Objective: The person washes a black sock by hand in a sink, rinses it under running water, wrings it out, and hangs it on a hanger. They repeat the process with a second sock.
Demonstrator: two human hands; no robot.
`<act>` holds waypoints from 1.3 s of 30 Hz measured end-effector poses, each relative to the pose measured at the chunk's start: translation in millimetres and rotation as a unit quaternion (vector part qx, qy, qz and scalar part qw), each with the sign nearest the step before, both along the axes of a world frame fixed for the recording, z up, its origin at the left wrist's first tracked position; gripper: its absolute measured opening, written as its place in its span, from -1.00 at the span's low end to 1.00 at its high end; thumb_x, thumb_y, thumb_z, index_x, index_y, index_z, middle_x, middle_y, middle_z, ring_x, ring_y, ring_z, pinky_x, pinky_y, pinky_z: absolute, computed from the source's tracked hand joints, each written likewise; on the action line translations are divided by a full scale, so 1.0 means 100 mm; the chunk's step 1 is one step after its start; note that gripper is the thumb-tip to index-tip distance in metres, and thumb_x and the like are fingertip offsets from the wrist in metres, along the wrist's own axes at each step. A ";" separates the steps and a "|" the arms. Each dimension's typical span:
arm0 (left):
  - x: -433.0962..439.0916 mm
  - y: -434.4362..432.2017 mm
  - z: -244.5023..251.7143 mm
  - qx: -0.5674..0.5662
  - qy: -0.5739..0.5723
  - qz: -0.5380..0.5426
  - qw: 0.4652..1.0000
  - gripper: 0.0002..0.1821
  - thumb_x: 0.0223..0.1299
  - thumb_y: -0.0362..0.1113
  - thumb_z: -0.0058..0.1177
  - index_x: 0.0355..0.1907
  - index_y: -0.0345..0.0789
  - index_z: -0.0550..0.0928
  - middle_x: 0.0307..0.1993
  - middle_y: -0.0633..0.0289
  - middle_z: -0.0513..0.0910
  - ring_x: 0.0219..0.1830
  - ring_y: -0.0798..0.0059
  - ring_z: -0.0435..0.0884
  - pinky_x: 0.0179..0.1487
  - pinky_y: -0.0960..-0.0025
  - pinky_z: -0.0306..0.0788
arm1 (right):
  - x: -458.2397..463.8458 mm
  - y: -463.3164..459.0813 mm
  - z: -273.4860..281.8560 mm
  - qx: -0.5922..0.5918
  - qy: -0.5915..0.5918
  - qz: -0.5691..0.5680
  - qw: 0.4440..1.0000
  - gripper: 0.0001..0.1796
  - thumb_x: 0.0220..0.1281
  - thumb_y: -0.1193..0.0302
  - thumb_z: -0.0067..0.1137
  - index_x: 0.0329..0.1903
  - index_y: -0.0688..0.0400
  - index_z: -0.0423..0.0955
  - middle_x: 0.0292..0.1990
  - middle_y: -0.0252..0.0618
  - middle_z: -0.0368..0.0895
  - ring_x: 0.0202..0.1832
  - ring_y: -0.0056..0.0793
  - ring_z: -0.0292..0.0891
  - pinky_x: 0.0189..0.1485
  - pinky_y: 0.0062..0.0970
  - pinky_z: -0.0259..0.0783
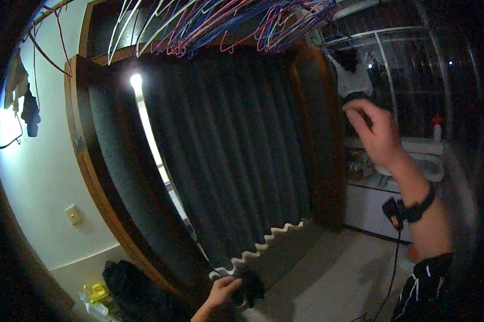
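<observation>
My right hand (373, 124) is raised at the right, its fingers curled towards the thumb. A small dark thing (355, 96) shows along its fingertips; whether it is held is unclear. A black strap with a small device (395, 211) and a cable is on that forearm. Low in the middle, my left hand (224, 287) has its thumb and fingers close together beside a dark, blurred thing (252, 286), perhaps cloth; I cannot tell if it is gripped. Behind the hands hangs a dark pleated curtain (234, 153) with a pale wavy hem, and a bright gap at its left.
Many wire hangers (209, 28) hang overhead. A wooden door frame (93, 189) and a wall switch (72, 215) are at left. Yellow and clear bottles (97, 300) stand low beside dark cloth (129, 285). A sink (431, 167) and a red-topped bottle (438, 129) are at right.
</observation>
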State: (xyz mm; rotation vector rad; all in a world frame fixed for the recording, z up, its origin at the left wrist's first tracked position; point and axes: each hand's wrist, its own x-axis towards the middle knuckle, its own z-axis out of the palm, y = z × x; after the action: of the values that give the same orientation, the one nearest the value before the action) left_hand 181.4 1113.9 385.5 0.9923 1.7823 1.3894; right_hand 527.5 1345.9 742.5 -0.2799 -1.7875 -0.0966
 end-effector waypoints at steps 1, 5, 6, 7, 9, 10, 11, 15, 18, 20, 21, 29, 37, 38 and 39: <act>-0.09 -0.01 -0.04 0.026 0.004 -0.006 1.000 -0.73 0.32 -0.15 0.20 -0.26 -0.36 0.68 -0.50 0.40 0.56 -0.47 0.69 0.44 -0.41 0.52 0.30 | -0.02 0.13 0.14 -0.006 -0.001 -0.016 1.000 -0.79 0.39 0.36 0.08 -0.10 0.25 0.53 -0.33 -0.10 0.66 -0.34 -0.39 0.58 -0.28 -0.41 0.44; -0.30 -0.07 -0.23 0.145 -0.010 -0.058 0.988 -0.76 0.37 -0.23 0.13 -0.10 -0.38 0.66 -0.34 0.38 0.61 -0.30 0.64 0.52 -0.19 0.48 0.40 | -0.09 0.71 0.80 -0.009 0.021 -0.056 0.998 -0.72 0.36 0.28 0.09 -0.06 0.23 0.52 -0.29 -0.07 0.67 -0.28 -0.29 0.61 -0.18 -0.34 0.46; -0.32 -0.06 -0.26 0.132 -0.032 -0.036 0.990 -0.78 0.37 -0.24 0.14 -0.12 -0.37 0.67 -0.34 0.41 0.60 -0.30 0.67 0.51 -0.19 0.49 0.38 | -0.09 0.84 0.96 0.008 0.039 -0.082 0.996 -0.71 0.37 0.28 0.09 -0.03 0.22 0.50 -0.35 -0.16 0.61 -0.34 -0.39 0.51 -0.24 -0.39 0.40; -0.32 -0.06 -0.28 0.120 -0.054 -0.013 0.991 -0.79 0.36 -0.25 0.14 -0.14 -0.36 0.67 -0.35 0.43 0.59 -0.30 0.69 0.49 -0.19 0.51 0.37 | -0.08 0.97 1.11 0.026 0.057 -0.107 0.992 -0.70 0.38 0.27 0.09 0.01 0.21 0.49 -0.41 -0.24 0.54 -0.40 -0.48 0.41 -0.30 -0.45 0.34; -0.31 -0.04 -0.30 0.109 -0.044 0.047 0.992 -0.82 0.34 -0.25 0.16 -0.19 -0.34 0.67 -0.40 0.51 0.53 -0.35 0.76 0.43 -0.24 0.52 0.35 | -0.08 1.16 1.48 0.065 0.096 -0.174 0.978 -0.64 0.37 0.25 0.11 0.08 0.20 0.45 -0.49 -0.29 0.49 -0.52 -0.54 0.36 -0.42 -0.47 0.32; -0.31 -0.03 -0.30 0.131 -0.012 0.075 0.989 -0.81 0.31 -0.25 0.20 -0.18 -0.35 0.67 -0.42 0.51 0.52 -0.37 0.76 0.41 -0.29 0.52 0.34 | -0.08 1.24 1.66 0.088 0.115 -0.131 0.981 -0.59 0.35 0.23 0.12 0.13 0.20 0.41 -0.51 -0.26 0.50 -0.57 -0.49 0.41 -0.49 -0.43 0.37; -0.30 0.00 -0.29 0.101 -0.066 0.075 0.990 -0.82 0.28 -0.24 0.23 -0.27 -0.33 0.65 -0.48 0.50 0.48 -0.41 0.75 0.39 -0.37 0.49 0.30 | -0.07 1.31 1.78 0.065 0.131 -0.117 0.982 -0.58 0.34 0.23 0.12 0.14 0.20 0.40 -0.48 -0.20 0.53 -0.54 -0.41 0.47 -0.44 -0.38 0.41; -0.26 0.16 -0.29 0.121 -0.129 0.132 0.975 -0.80 0.26 -0.24 0.25 -0.42 -0.26 0.59 -0.57 0.52 0.40 -0.50 0.75 0.32 -0.47 0.50 0.18 | -0.08 1.45 2.27 -0.008 0.176 -0.089 0.980 -0.56 0.30 0.25 0.13 0.13 0.23 0.40 -0.28 0.04 0.68 -0.35 -0.11 0.67 -0.18 -0.20 0.55; -0.18 0.42 -0.35 0.170 -0.078 0.215 0.959 -0.79 0.29 -0.23 0.22 -0.44 -0.25 0.58 -0.58 0.52 0.36 -0.51 0.76 0.28 -0.46 0.48 0.14 | -0.10 1.61 2.55 -0.011 0.190 -0.097 0.977 -0.55 0.33 0.21 0.12 0.14 0.21 0.38 -0.34 0.01 0.68 -0.55 -0.21 0.64 -0.36 -0.25 0.55; -0.15 0.55 -0.36 0.193 -0.066 0.206 0.957 -0.78 0.29 -0.23 0.21 -0.45 -0.25 0.56 -0.58 0.53 0.34 -0.51 0.76 0.26 -0.46 0.48 0.14 | -0.10 1.80 2.76 -0.012 0.188 -0.102 0.977 -0.53 0.36 0.15 0.12 0.11 0.24 0.36 -0.44 -0.02 0.65 -0.64 -0.29 0.59 -0.54 -0.30 0.51; -0.15 0.60 -0.37 0.205 -0.060 0.202 0.956 -0.77 0.30 -0.23 0.20 -0.45 -0.25 0.56 -0.59 0.53 0.34 -0.51 0.76 0.24 -0.45 0.48 0.13 | -0.09 1.91 2.88 -0.007 0.180 -0.100 0.979 -0.52 0.37 0.12 0.12 0.10 0.25 0.35 -0.48 -0.03 0.64 -0.68 -0.33 0.56 -0.62 -0.33 0.49; -0.13 0.93 -0.60 0.235 -0.101 0.275 0.927 -0.78 0.30 -0.22 0.21 -0.45 -0.23 0.56 -0.55 0.55 0.39 -0.48 0.77 0.30 -0.44 0.51 0.19 | -0.45 2.43 3.39 0.191 0.202 -0.202 0.939 -0.38 0.26 0.00 0.21 0.08 0.30 0.49 -0.05 0.21 0.61 -0.01 0.13 0.57 -0.02 -0.03 0.48; -0.13 0.90 -0.71 0.206 -0.081 0.293 0.930 -0.82 0.27 -0.20 0.25 -0.34 -0.25 0.62 -0.55 0.52 0.46 -0.51 0.76 0.35 -0.48 0.53 0.21 | -0.61 2.51 3.40 0.279 0.148 -0.440 0.841 -0.51 0.32 0.21 -0.02 0.19 0.25 0.40 0.11 0.17 0.48 0.08 0.10 0.49 0.12 -0.04 0.43; -0.12 0.90 -0.71 0.204 -0.099 0.296 0.928 -0.82 0.26 -0.20 0.26 -0.32 -0.26 0.63 -0.55 0.51 0.47 -0.52 0.76 0.35 -0.49 0.54 0.20 | -0.65 2.54 3.37 0.360 0.222 -0.365 0.829 -0.60 0.34 0.26 -0.03 0.09 0.26 0.47 0.00 0.16 0.54 -0.05 0.07 0.55 0.00 -0.02 0.47; -0.12 0.90 -0.70 0.202 -0.118 0.299 0.925 -0.81 0.26 -0.19 0.26 -0.30 -0.26 0.64 -0.54 0.51 0.47 -0.52 0.76 0.35 -0.50 0.54 0.20 | -0.70 2.54 3.35 0.340 0.257 -0.331 0.842 -0.64 0.38 0.28 -0.05 0.06 0.25 0.48 -0.05 0.09 0.57 -0.09 -0.01 0.55 0.01 -0.04 0.46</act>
State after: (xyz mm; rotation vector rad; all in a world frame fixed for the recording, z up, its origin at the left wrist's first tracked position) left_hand 169.6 1203.5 315.3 0.4361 1.7167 2.2192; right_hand 457.0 1600.3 1077.4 -0.3517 -0.9639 -1.0329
